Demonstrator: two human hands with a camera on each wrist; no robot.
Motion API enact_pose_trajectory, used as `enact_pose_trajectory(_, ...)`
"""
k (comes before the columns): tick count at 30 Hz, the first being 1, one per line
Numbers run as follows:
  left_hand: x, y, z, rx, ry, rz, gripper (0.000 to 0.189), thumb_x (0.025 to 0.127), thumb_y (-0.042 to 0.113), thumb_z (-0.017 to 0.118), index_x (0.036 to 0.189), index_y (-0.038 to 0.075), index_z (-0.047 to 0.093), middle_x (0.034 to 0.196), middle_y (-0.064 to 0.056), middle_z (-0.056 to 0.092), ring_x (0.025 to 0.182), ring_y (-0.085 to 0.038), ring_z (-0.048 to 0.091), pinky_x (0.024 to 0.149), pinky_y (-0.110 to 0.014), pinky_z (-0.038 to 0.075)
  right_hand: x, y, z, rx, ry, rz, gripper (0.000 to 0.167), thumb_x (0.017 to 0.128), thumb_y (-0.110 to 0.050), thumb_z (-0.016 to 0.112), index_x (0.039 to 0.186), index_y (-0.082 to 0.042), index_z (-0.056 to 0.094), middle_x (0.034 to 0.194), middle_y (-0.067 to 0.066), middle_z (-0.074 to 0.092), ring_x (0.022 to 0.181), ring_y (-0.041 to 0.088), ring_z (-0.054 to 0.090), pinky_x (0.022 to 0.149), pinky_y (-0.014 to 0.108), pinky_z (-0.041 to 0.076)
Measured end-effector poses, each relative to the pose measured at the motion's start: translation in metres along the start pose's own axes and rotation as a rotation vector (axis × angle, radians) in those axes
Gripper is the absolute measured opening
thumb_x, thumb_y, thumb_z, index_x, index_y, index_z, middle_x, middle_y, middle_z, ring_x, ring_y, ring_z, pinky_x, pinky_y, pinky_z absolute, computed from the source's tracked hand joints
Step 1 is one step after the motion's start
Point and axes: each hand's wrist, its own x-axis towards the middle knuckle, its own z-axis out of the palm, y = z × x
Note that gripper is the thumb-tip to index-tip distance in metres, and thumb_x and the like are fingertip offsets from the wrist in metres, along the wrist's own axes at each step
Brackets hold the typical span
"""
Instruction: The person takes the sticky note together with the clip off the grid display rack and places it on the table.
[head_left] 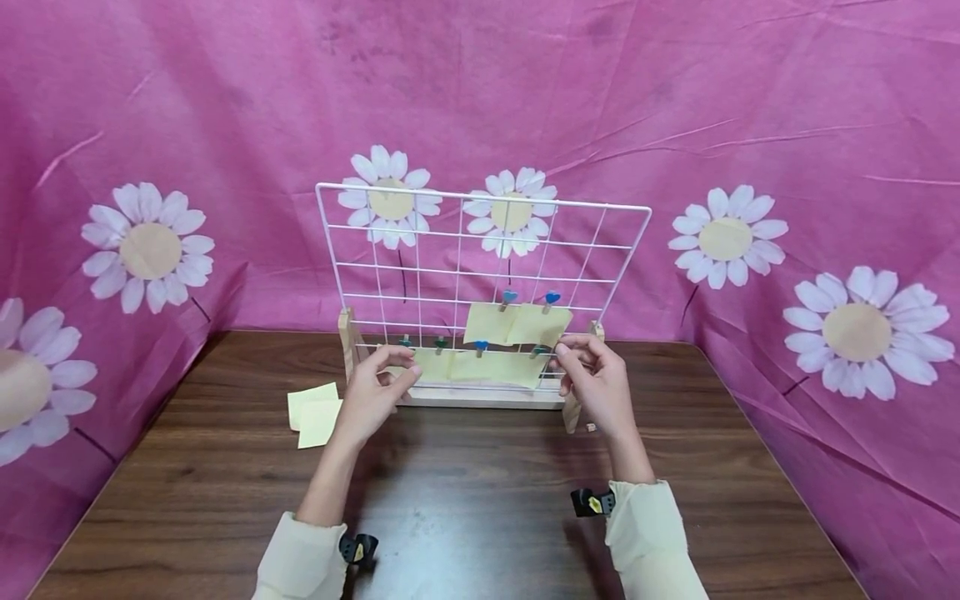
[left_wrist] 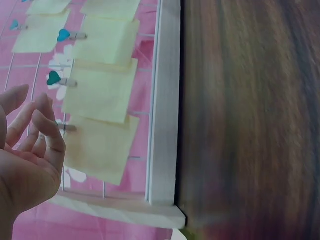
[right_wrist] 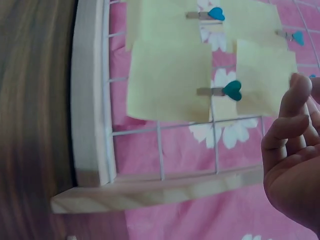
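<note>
A white wire grid [head_left: 459, 242] stands upright in a wooden base [head_left: 480, 397], with yellow sticky notes clipped on in two rows. Heart-topped clips, blue and green, hold them. My left hand [head_left: 375, 387] is at the lower row's left end, fingers loosely bent and thumb apart. In the left wrist view its fingers overlap the lowest clip [left_wrist: 66, 127], by the end note [left_wrist: 100, 150]. At the other side, my right hand [head_left: 596, 379] has its bent fingertips right at the lower corner of the upper right note [head_left: 542, 323]. A green heart clip [right_wrist: 232, 91] sits on the note below.
Two loose yellow notes [head_left: 318, 423] lie overlapping on the brown wooden table [head_left: 450, 500], left of the stand. A tiny object [head_left: 592, 427] lies by the stand's right foot. A pink cloth [head_left: 480, 92] with daisies hangs behind and at both sides.
</note>
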Motion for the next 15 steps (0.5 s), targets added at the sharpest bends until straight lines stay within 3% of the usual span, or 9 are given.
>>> enact_pose_trajectory(4, 0.002, 0.007, 0.007, -0.019, -0.017, 0.018, 0.034, 0.094, 0.013, 0.073, 0.125, 0.001, 0.063, 0.108, -0.017, 0.068, 0.061, -0.016, 0.064, 0.050, -0.028, 0.050, 0.005, -0.006, 0.007, -0.001, -0.037, -0.034, 0.027, 0.099, -0.007, 0.066, 0.122, 0.007, 0.064, 0.082, -0.001, 0.074, 0.048, 0.011, 0.058, 0.040, 0.019, 0.039)
enact_pose_trajectory(11, 0.009, 0.015, 0.018, 0.004, -0.011, 0.047, 0.036, 0.092, 0.015, 0.076, 0.124, 0.004, 0.065, 0.107, -0.014, 0.070, 0.062, -0.018, 0.063, 0.051, -0.030, 0.052, 0.019, -0.018, 0.021, 0.000, -0.070, -0.094, 0.028, 0.096, -0.003, 0.068, 0.123, 0.005, 0.066, 0.094, 0.022, 0.074, 0.046, 0.013, 0.061, 0.041, 0.020, 0.041)
enact_pose_trajectory(15, 0.013, 0.020, 0.022, 0.013, -0.005, 0.081, 0.035, 0.091, 0.016, 0.077, 0.122, 0.004, 0.067, 0.105, -0.014, 0.071, 0.061, -0.018, 0.059, 0.049, -0.025, 0.047, 0.024, -0.025, 0.027, -0.021, -0.097, -0.094, 0.032, 0.096, -0.008, 0.070, 0.126, 0.001, 0.066, 0.097, 0.020, 0.075, 0.047, 0.014, 0.062, 0.042, 0.022, 0.044)
